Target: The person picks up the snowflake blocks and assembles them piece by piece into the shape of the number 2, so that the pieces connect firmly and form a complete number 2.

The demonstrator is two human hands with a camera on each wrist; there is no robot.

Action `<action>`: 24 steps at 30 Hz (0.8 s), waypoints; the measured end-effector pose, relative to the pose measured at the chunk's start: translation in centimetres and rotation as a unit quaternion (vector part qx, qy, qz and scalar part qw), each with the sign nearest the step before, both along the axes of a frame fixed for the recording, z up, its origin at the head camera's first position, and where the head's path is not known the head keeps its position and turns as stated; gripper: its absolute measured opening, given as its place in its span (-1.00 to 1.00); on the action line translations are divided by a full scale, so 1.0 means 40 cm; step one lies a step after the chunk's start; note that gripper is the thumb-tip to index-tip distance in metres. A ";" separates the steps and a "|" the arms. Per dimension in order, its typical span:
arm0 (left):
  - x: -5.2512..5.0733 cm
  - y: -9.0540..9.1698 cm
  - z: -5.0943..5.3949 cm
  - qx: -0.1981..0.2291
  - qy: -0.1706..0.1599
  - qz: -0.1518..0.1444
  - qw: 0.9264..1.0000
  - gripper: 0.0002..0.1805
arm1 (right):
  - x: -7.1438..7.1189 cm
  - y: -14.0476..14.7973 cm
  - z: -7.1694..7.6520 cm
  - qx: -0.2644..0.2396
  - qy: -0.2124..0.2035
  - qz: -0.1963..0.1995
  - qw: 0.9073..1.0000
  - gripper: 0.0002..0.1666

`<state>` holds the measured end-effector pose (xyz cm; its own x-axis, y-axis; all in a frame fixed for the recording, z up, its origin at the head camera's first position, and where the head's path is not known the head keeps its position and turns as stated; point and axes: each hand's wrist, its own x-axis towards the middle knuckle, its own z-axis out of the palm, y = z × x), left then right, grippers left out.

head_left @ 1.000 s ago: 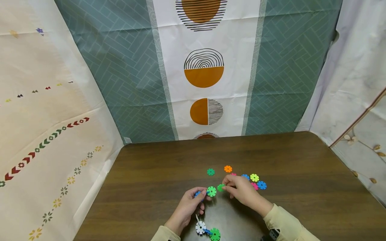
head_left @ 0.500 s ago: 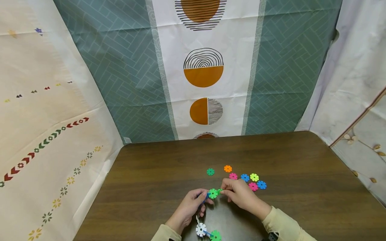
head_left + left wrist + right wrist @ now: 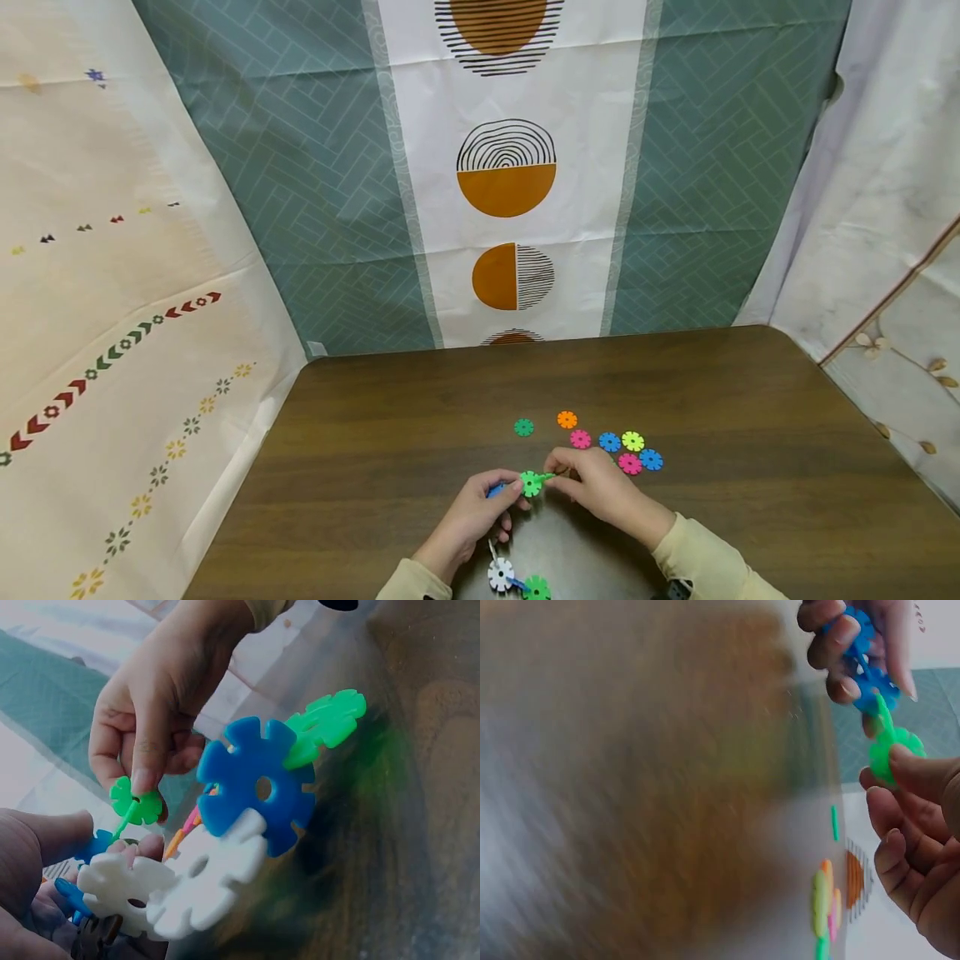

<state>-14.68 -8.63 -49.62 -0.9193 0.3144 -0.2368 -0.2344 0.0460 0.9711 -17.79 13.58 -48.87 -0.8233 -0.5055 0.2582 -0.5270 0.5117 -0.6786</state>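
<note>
My left hand [image 3: 474,510] grips a chain of slotted snowflake discs, with blue discs [image 3: 866,682] between its fingers. A bright green disc [image 3: 531,483] stands at the chain's upper end. My right hand [image 3: 603,487] pinches a second green disc [image 3: 138,801] between thumb and fingers. The two green discs meet edge to face; how deep their slots sit is too small to tell. Below the left hand hang white discs [image 3: 206,877], then a blue disc [image 3: 247,787] and another green disc [image 3: 330,726]. The left fingers partly hide the chain's middle.
Loose discs lie on the brown table [image 3: 375,433] beyond the hands: dark green [image 3: 523,427], orange [image 3: 567,419], pink [image 3: 580,438], blue [image 3: 651,459] and yellow [image 3: 633,441], among others. One is partly behind the right hand. A patterned cloth [image 3: 322,167] hangs behind the table.
My right hand has moved slightly left and down, bringing its green disc against the green disc on the chain. It has turned edge-on to the head view. My left hand has hardly moved.
</note>
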 end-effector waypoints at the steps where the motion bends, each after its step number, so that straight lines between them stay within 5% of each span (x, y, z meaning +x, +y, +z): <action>1: -0.001 0.000 0.000 -0.001 0.002 0.002 1.000 -0.67 | -0.003 0.005 0.003 0.012 0.008 -0.009 1.000 -0.90; 4: -0.002 0.001 -0.001 -0.001 0.009 0.011 1.000 -0.67 | -0.013 0.021 0.010 0.058 0.030 -0.052 0.996 -0.82; 11: -0.006 0.002 0.000 -0.010 0.012 0.022 1.000 -0.69 | -0.021 0.049 0.019 0.155 0.010 -0.130 0.979 -0.72; 24: -0.009 -0.003 0.001 -0.014 0.020 0.040 0.999 -0.65 | -0.015 0.069 0.011 0.198 -0.004 -0.144 0.970 -0.58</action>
